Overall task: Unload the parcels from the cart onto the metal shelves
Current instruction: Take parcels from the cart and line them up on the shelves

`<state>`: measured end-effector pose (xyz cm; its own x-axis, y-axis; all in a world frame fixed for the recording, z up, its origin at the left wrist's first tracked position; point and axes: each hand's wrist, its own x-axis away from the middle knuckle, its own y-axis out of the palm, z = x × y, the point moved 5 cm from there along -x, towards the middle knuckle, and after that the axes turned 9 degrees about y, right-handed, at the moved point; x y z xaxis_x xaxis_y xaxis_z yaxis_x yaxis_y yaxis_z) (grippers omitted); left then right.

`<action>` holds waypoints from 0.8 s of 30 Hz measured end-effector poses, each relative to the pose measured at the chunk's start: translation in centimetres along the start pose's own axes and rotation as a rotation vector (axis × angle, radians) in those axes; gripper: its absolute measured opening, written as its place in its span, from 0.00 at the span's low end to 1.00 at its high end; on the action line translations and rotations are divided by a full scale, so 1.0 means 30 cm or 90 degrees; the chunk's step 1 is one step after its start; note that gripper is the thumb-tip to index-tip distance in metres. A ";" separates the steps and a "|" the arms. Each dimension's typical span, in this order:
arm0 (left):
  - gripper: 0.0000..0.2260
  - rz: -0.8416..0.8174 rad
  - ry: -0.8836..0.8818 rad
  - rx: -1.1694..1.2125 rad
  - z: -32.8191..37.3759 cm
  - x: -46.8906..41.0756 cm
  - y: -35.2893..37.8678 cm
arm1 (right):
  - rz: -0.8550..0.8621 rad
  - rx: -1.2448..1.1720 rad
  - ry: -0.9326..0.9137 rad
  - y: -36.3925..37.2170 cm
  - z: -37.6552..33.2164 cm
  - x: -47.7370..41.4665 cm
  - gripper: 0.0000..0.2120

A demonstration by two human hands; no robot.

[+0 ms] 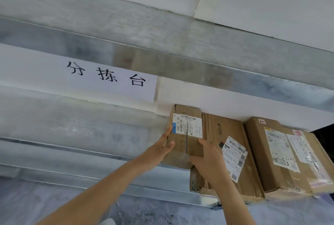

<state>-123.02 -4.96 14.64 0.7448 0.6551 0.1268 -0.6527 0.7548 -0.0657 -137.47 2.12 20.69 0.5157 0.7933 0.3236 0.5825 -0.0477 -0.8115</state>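
Two bare forearms are reaching up as the left hand (159, 149) and right hand (207, 159) are clasping a small box (182, 145) between spread fingers, seating it on the metal shelf (90, 134) beside two shelved boxes (282, 154); the cart is lying out of view.

You see a white paper sign (101, 74) – three black characters | white wall (271, 4) behind – nothing else.
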 end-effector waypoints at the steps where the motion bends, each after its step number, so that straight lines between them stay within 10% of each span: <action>1: 0.22 0.000 0.001 -0.023 0.006 0.008 -0.014 | -0.006 0.035 0.005 0.004 -0.022 0.006 0.29; 7: 0.27 0.194 0.051 -0.447 0.044 0.176 -0.224 | 0.067 0.023 -0.053 0.033 -0.190 0.042 0.33; 11: 0.37 0.256 -0.113 -0.678 -0.032 0.370 -0.411 | 0.041 -0.012 -0.193 0.130 -0.333 0.052 0.31; 24: 0.40 0.608 -0.438 -0.797 -0.072 1.132 -0.679 | -0.016 0.224 -0.553 0.608 -0.812 0.268 0.33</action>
<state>-84.13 1.99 18.13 -0.2231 0.9725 -0.0674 -0.0484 -0.0801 -0.9956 -107.38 -7.16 20.34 -0.2272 0.9737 -0.0180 0.2899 0.0500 -0.9557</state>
